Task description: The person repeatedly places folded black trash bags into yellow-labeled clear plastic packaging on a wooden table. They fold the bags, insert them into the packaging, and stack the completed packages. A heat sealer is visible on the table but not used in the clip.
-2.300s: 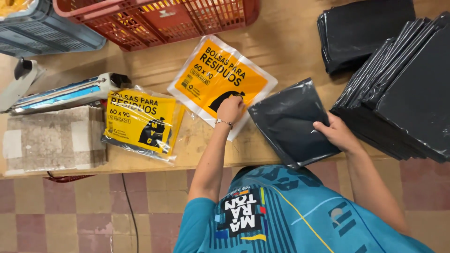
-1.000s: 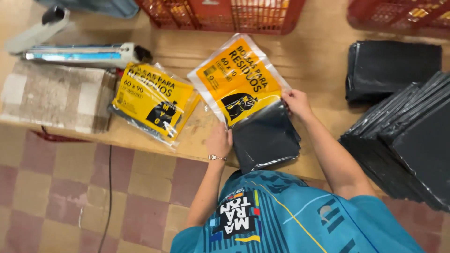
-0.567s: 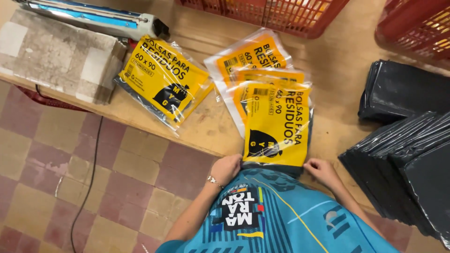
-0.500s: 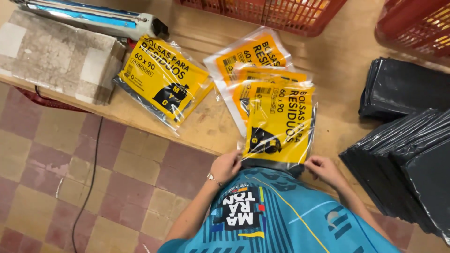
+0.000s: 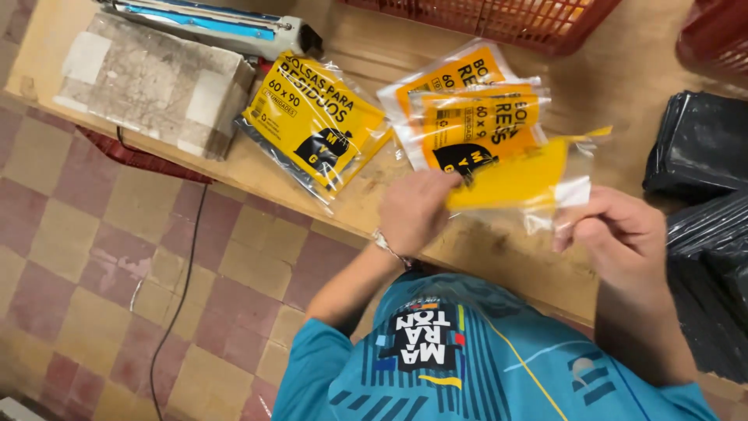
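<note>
Held item: we log a clear plastic packet with a yellow insert (image 5: 514,181), lifted above the near edge of the wooden table (image 5: 623,74), its printed face turned away from us.
Left hand (image 5: 413,210): fingers closed on the packet's left end, thumb hidden from us.
Right hand (image 5: 615,234): fingers curled, pinching the packet's clear right edge.
Loose packets (image 5: 467,101): we count at least two more yellow-and-clear packets with black lettering and a black bag picture, overlapping flat on the table just beyond the held one.
Packet stack (image 5: 315,125): yellow packets of the same kind, piled at a slant to the left, near the table's edge.
Black bags (image 5: 697,144): folded black plastic bags piled at the right; a further pile sits below it at the frame edge.
Red crates (image 5: 514,19): slatted plastic, along the far side; we cannot tell their contents.
Heat sealer (image 5: 210,22): long, white with a blue strip, at the far left.
Block (image 5: 148,82): grey, taped at the corners, in front of the sealer.
Cable (image 5: 183,288): dark, trailing over the chequered floor tiles.
</note>
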